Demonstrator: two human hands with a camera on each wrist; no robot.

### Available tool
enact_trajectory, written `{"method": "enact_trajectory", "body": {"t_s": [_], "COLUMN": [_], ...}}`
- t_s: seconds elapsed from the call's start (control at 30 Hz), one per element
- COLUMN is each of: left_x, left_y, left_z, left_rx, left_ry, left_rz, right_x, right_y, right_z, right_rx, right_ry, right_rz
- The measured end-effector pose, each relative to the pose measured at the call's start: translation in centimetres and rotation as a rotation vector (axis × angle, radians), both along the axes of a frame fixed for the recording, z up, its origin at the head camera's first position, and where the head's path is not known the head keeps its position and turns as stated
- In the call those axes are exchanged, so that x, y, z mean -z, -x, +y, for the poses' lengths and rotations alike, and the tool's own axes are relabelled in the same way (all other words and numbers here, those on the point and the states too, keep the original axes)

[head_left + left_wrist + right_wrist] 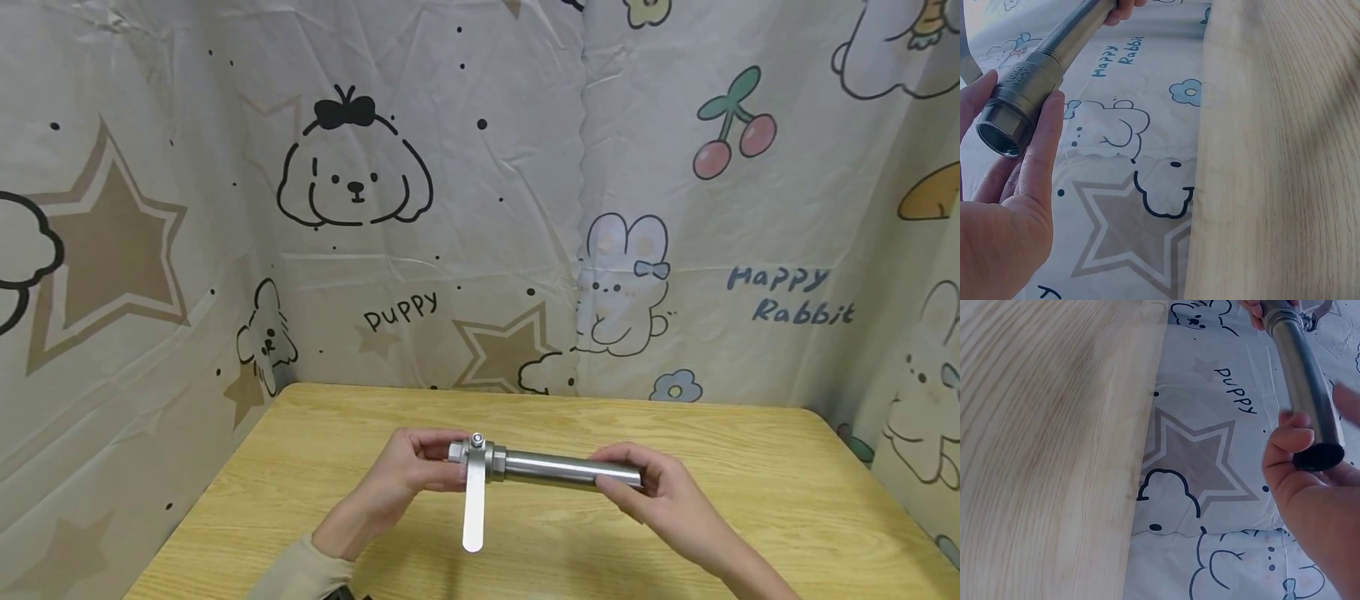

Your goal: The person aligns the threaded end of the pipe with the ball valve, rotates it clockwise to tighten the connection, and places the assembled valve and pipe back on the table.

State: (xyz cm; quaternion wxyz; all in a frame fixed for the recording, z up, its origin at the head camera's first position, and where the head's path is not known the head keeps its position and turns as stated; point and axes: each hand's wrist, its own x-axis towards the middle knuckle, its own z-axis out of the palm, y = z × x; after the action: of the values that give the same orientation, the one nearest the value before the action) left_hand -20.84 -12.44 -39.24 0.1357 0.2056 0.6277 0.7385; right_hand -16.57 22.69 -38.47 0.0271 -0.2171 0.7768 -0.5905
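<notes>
A steel ball valve (495,460) with a flat lever handle (474,508) is joined to a straight metal pipe (555,469), held level above the table. My left hand (408,471) grips the valve body at its left end, thumb and fingers on either side. In the left wrist view, the open threaded end of the valve (1005,134) faces my palm. My right hand (660,483) holds the far end of the pipe between thumb and fingers. The right wrist view shows the dark pipe end (1319,456) in that hand's fingers. The lever points toward me.
A yellow wood-grain table (360,417) lies below both hands. Behind it and at both sides hangs a pale cloth (495,233) printed with puppies, rabbits, stars and cherries, close along the table's back edge.
</notes>
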Motion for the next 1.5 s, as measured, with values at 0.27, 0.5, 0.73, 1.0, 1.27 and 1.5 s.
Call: {"method": "enact_trajectory", "body": {"t_s": [0.27, 0.5, 0.73, 1.0, 1.27, 1.5], "left_x": [0.06, 0.02, 0.15, 0.11, 0.12, 0.28], "left_y": [0.06, -0.05, -0.13, -0.21, -0.28, -0.24], "left_z": [-0.01, 0.17, 0.27, 0.26, 0.29, 0.39], "left_rx": [0.0, 0.003, 0.007, 0.011, 0.02, 0.028], "left_ry": [0.003, -0.007, 0.001, 0.005, -0.001, 0.007], "left_rz": [0.0, 0.01, 0.005, 0.011, 0.011, 0.009], "right_x": [0.38, 0.12, 0.63, 0.22, 0.57, 0.13], "right_y": [0.09, -0.06, -0.05, -0.04, 0.01, -0.01], "right_z": [-0.02, 0.0, 0.09, 0.25, 0.32, 0.42], "right_rx": [-0.057, -0.018, -0.074, -0.045, -0.063, -0.045], "right_ry": [0.071, 0.024, 0.096, 0.008, 0.06, 0.012], "right_rz": [0.062, 0.018, 0.099, -0.004, 0.043, -0.035]}}
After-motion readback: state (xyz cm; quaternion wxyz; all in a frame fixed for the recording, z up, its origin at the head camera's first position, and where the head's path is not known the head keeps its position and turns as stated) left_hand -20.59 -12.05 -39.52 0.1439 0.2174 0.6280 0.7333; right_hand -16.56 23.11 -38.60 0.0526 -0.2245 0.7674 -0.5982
